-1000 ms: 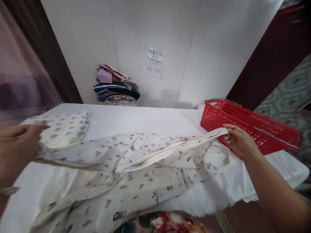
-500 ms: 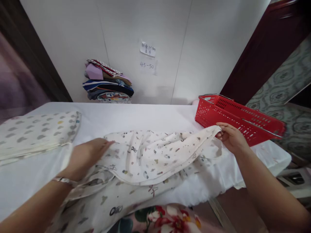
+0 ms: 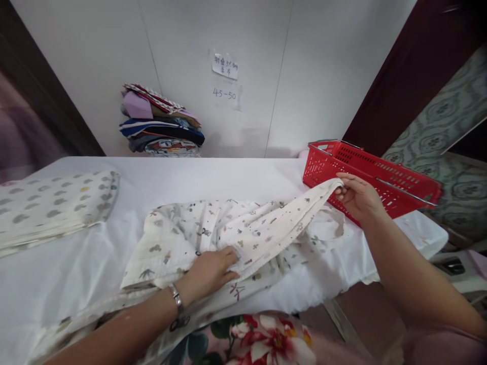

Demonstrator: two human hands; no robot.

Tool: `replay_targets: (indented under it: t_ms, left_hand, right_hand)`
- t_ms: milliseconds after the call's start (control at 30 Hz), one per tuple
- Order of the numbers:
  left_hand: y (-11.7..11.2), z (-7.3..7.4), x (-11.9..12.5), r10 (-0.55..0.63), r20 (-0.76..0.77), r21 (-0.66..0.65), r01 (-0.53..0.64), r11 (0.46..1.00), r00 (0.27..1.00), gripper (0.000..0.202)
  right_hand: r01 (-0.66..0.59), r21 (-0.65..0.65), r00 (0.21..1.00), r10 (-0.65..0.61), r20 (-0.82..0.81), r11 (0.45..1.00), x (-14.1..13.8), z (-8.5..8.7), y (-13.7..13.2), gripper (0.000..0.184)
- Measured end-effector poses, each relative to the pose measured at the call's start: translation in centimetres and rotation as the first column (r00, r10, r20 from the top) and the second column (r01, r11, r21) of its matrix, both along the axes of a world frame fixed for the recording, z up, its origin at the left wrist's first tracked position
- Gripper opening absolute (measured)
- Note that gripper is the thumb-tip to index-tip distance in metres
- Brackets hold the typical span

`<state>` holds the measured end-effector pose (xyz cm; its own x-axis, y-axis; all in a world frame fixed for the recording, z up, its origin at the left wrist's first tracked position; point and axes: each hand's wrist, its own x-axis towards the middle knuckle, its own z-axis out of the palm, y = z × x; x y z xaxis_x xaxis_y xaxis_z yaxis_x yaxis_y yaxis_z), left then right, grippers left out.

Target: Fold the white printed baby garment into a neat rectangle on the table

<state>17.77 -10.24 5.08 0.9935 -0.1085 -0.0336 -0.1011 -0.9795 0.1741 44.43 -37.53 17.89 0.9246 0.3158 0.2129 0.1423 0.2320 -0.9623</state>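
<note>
A white cloth with small leaf and flower prints (image 3: 167, 248) lies rumpled in front of me, its near part hanging over the table edge toward my lap. My right hand (image 3: 359, 197) pinches one corner and holds it raised, so the cloth stretches in a slanting fold from there. Lower down, my left hand (image 3: 215, 268) rests on the middle of the cloth, its fingers stretched out and apart, touching the fabric near the lifted fold. The layers beneath are partly hidden.
A folded cloth with grey prints (image 3: 61, 197) lies on the white-covered table (image 3: 236, 175) at the left. A red basket (image 3: 365, 172) stands at the right, just behind my right hand. A stack of folded fabrics (image 3: 162, 124) sits by the wall.
My left hand has let go of the cloth's left side and moved right and nearer, onto its middle. The right hand has raised its corner a little.
</note>
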Motion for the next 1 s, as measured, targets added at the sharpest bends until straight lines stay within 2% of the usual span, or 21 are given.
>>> replay_targets:
  t_ms: [133, 267, 500, 633, 733, 867, 1000]
  left_hand:
    - [0.0, 0.1, -0.2, -0.007, -0.034, -0.016, 0.006, 1.0, 0.999, 0.015]
    - [-0.4, 0.4, -0.6, -0.029, -0.078, 0.039, 0.032, 0.999, 0.997, 0.019]
    - [-0.8, 0.7, -1.1, -0.035, -0.05, 0.09, 0.039, 0.995, 0.998, 0.027]
    - [-0.1, 1.2, -1.4, 0.023, 0.068, 0.004, -0.023, 1.0, 0.997, 0.025]
    - [0.0, 0.9, -2.0, 0.047, 0.195, -0.096, -0.029, 0.995, 0.98, 0.026]
    - [-0.3, 0.2, -2.7, 0.017, 0.213, -0.144, 0.014, 0.99, 0.977, 0.025]
    - [-0.6, 0.3, -3.1, 0.014, 0.26, -0.166, 0.03, 0.986, 0.966, 0.023]
  right_hand:
    - [0.018, 0.004, 1.0, -0.018, -0.022, 1.0, 0.6, -0.5, -0.3, 0.017]
    - [0.045, 0.01, 0.997, -0.044, -0.066, 0.999, 1.4, -1.2, -0.5, 0.018]
    - [0.052, 0.024, 0.995, -0.049, -0.085, 0.998, 1.7, -1.5, -0.5, 0.019]
    - [0.071, 0.028, 0.994, -0.068, -0.08, 0.997, 1.9, -1.6, -0.7, 0.018]
    - [0.075, 0.03, 0.993, -0.072, -0.089, 0.997, 2.2, -1.8, -1.0, 0.018]
    - [0.081, 0.048, 0.991, -0.075, -0.115, 0.996, 2.7, -2.0, -1.2, 0.019]
    - [0.076, 0.036, 0.992, -0.072, -0.103, 0.996, 3.1, -2.3, -1.2, 0.019]
